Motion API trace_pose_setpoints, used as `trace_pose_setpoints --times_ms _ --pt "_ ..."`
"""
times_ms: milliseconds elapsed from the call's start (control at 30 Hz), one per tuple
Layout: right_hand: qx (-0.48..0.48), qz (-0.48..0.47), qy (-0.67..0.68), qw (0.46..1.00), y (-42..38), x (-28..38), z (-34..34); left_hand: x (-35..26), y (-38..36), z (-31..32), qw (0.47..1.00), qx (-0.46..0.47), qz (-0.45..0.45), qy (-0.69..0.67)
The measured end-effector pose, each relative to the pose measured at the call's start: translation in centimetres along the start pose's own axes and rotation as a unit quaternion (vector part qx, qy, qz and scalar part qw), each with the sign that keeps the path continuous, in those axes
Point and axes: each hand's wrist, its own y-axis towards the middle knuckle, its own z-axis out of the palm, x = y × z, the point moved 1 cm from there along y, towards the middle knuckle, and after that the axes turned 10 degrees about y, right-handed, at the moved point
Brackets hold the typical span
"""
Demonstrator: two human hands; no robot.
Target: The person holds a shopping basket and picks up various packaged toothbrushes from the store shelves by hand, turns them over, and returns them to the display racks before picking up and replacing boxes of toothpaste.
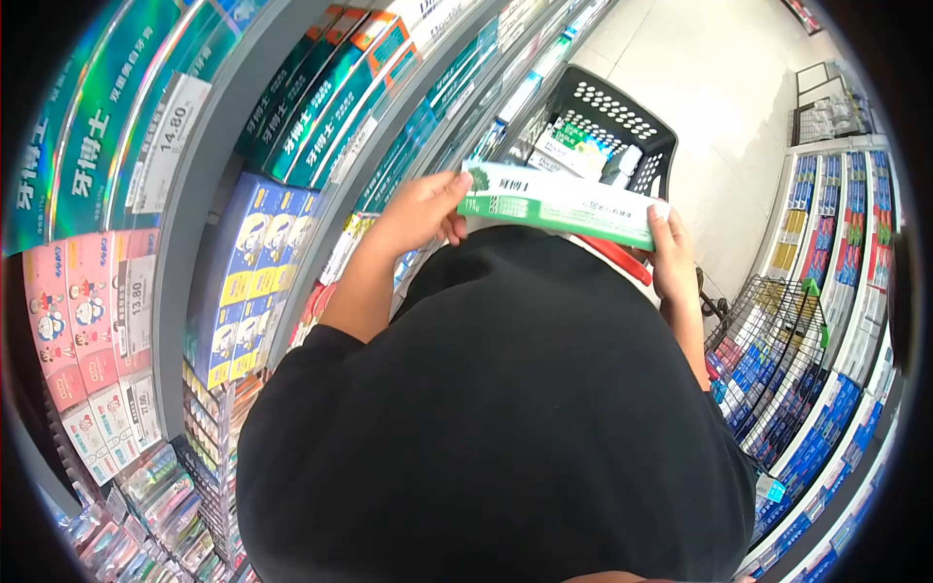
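Observation:
A long white and green toothpaste box (pixel 554 206) is held lengthwise in front of my body, over the near end of a black shopping cart. My left hand (pixel 420 212) grips its left end, thumb on the printed face. At its right end my right hand (pixel 673 248) has its fingers closed round the corner. Beyond the box, the black cart (pixel 617 102) holds several toothpaste boxes (pixel 564 151) and a white bottle or tube (pixel 629 160). Part of the cart's red handle (pixel 614 258) shows below the box.
Shelves on the left carry green toothpaste boxes (pixel 321 107), blue and yellow boxes (pixel 255 262) and pink boxes (pixel 83 311). To the right stand a wire basket (pixel 768 340) and more stocked shelves (pixel 826 223). Pale floor tiles (pixel 719 107) lie beyond the cart.

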Motion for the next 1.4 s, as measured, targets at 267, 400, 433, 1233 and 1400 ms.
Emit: trace_pose_setpoints --times_ms 267,400,433,1233,1400 --pt "0.095 0.017 0.219 0.971 0.0 1.8 0.6 -1.7 0.8 0.2 0.982 -0.003 0.024 -0.186" --pt "0.150 -0.249 0.231 0.928 -0.1 3.7 2.5 -3.9 0.2 -1.0 0.938 0.014 0.256 -0.231" --pt "0.146 -0.292 0.215 0.920 -0.1 4.1 2.6 -4.4 0.0 -1.2 0.929 0.018 0.291 -0.229" --pt "0.149 -0.218 0.095 0.960 1.4 2.1 2.2 -5.8 -0.5 0.7 0.930 -0.109 0.182 0.301" --pt "0.035 -0.129 -0.148 0.980 4.2 -3.0 0.8 -7.1 -2.3 -4.0 0.850 -0.339 0.144 0.377"
